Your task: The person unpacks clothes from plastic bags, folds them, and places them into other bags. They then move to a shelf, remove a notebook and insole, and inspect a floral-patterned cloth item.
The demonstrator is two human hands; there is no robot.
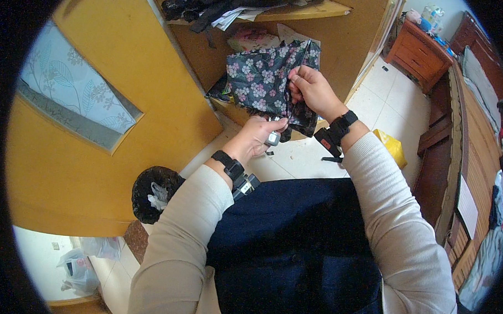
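A folding umbrella [257,80] with a dark canopy of pink and white flowers hangs loosely folded in front of an open cabinet. My left hand [259,134] is closed around its grey handle [272,138], the thumb lying along the shaft end. Higher up, my right hand [309,88] pinches the canopy fabric between thumb and fingers, near a thin metal rib [307,51]. Part of the canopy drops below the right hand. The fingers of the left hand are mostly hidden behind the handle.
Behind the umbrella, a wooden cabinet shelf [313,9] bears dark bags and papers. At left stands a cabinet door [159,131], with a black-lined bin [140,198] by its lower edge. A yellow bag [390,148] lies on the tiles near the bed frame [432,150] and a nightstand [418,55].
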